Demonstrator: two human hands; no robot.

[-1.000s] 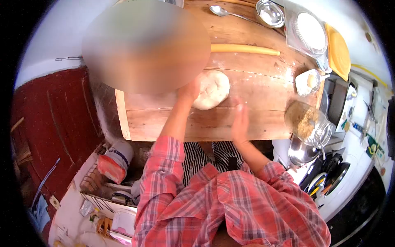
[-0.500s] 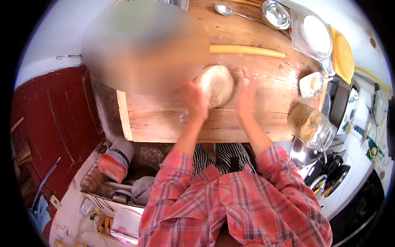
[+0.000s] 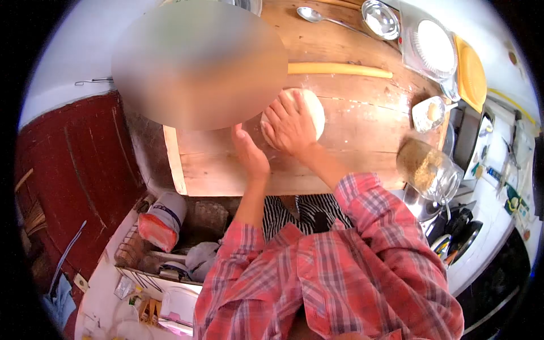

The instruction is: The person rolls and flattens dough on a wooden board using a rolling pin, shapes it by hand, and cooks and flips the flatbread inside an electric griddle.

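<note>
A round, flattened piece of pale dough [image 3: 316,115] lies on the wooden board [image 3: 351,170] in front of me. My right hand [image 3: 290,126] rests palm down on top of it, fingers stretched out and slightly spread, covering much of the dough. To the left, my left hand [image 3: 251,157] is held on edge just above the board, open and apart from the dough. A blurred patch cuts off part of its fingers. White specks of flour dot the wood around the dough.
Behind the dough lies a yellow stick [image 3: 340,69], with a metal spoon [image 3: 310,14] and a steel bowl [image 3: 380,20] farther back. A small cup [image 3: 430,114] and a tilted jar of brown powder [image 3: 428,170] stand at the right edge. A crate [image 3: 153,277] sits below, left.
My right hand has moved left from beside the dough onto its top. My left hand has drawn away from the dough, to the left and slightly nearer me.
</note>
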